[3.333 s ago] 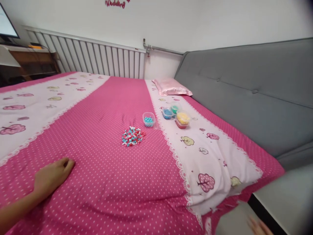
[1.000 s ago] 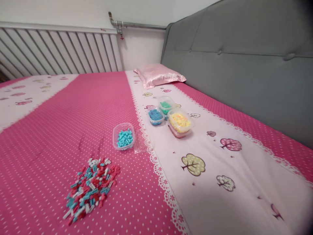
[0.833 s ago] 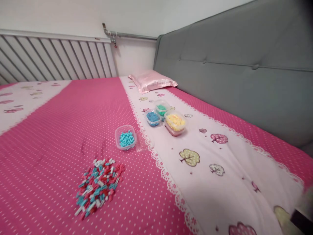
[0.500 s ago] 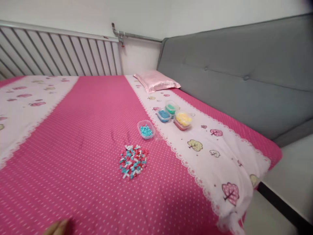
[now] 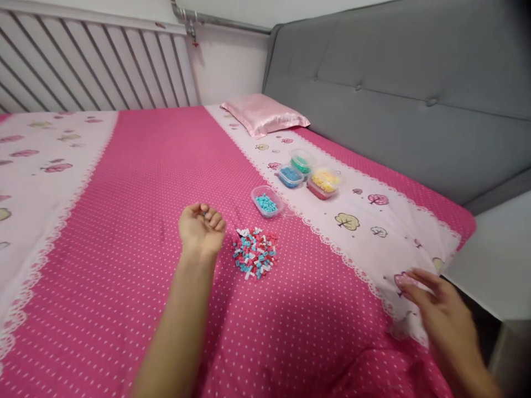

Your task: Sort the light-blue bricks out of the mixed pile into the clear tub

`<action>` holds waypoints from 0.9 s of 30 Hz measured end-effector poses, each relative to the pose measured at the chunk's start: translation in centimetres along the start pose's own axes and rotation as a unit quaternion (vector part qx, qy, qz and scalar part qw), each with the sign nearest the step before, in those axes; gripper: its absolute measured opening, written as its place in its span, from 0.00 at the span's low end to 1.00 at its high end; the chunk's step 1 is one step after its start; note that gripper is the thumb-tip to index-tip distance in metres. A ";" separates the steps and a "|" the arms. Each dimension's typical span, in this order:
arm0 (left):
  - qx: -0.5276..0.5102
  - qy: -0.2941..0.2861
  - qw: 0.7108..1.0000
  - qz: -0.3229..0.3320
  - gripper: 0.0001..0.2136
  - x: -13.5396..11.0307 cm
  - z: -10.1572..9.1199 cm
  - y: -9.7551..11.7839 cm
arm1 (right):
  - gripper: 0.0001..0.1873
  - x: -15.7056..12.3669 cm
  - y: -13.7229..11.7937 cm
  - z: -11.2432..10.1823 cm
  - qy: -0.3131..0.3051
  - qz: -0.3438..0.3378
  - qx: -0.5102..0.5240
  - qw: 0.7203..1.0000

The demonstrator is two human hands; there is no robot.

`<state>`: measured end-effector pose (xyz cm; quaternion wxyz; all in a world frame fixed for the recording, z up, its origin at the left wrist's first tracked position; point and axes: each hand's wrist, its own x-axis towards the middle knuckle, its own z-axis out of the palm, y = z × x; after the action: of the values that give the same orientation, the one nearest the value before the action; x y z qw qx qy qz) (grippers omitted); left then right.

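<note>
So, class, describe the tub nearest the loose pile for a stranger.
On the pink dotted bedsheet, find the mixed pile by the left hand. The clear tub just beyond holds turquoise pieces. It alone stands on pink; the other tubs sit on white.

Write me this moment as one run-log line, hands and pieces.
left hand: curled, beside mixed pile, not touching | right hand: open, over bed edge | open box: beyond pile

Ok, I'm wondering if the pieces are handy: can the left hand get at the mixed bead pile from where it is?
Probably yes. The left hand, fingers curled, is beside the mixed bead pile on the bedspread, with only bare cloth between them; the light-blue bead tub sits beyond.
</note>
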<state>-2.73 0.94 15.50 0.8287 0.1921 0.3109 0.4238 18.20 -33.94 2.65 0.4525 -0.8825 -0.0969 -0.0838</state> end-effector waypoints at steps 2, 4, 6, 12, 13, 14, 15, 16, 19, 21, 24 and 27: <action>-0.006 0.003 1.000 -0.010 0.15 1.2 -0.6 -0.3 | 0.32 0.5 -2.8 4.0 -0.069 -0.013 0.018 0.997; -0.012 0.019 1.000 -0.018 0.14 2.6 -1.7 -1.3 | 0.33 0.4 -4.5 8.3 -0.061 -0.087 -0.067 0.992; -0.015 0.051 0.998 -0.039 0.12 4.3 -3.0 -2.8 | 0.32 -0.1 -5.1 12.0 -0.057 -0.126 -0.168 0.976; -0.017 0.076 0.987 -0.143 0.08 8.1 -5.8 -5.9 | 0.28 -0.8 -3.9 15.8 -0.014 -0.153 -0.223 0.963; -0.019 0.073 0.986 -0.149 0.08 8.2 -5.9 -5.9 | 0.28 -0.8 -3.8 15.7 -0.012 -0.151 -0.221 0.963; -0.022 0.069 0.986 -0.152 0.09 8.3 -6.0 -5.8 | 0.28 -0.7 -3.8 15.6 -0.011 -0.150 -0.218 0.964; -0.026 0.062 0.986 -0.150 0.09 8.3 -6.0 -5.5 | 0.28 -0.6 -3.8 15.6 -0.008 -0.149 -0.215 0.965; -0.029 0.055 0.988 -0.141 0.09 8.2 -5.9 -5.2 | 0.28 -0.5 -3.9 15.6 -0.006 -0.148 -0.210 0.966; -0.034 0.037 0.994 -0.095 0.10 7.8 -5.7 -3.9 | 0.27 -0.5 -4.0 15.6 -0.001 -0.143 -0.202 0.969; -0.030 0.037 0.996 -0.078 0.11 7.5 -5.6 -3.1 | 0.27 -0.4 -3.9 15.7 -0.002 -0.142 -0.205 0.968; -0.029 0.049 0.996 -0.064 0.11 7.5 -5.9 -2.4 | 0.27 -0.4 -3.8 15.7 -0.008 -0.145 -0.211 0.967; -0.032 0.058 0.996 -0.057 0.10 7.8 -6.2 -2.2 | 0.27 -0.5 -3.9 15.9 -0.011 -0.145 -0.211 0.967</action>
<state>-2.12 6.43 6.89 0.8380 0.1221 0.3553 0.3958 17.70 -18.76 -3.56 0.2379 -0.9353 -0.2091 -0.1576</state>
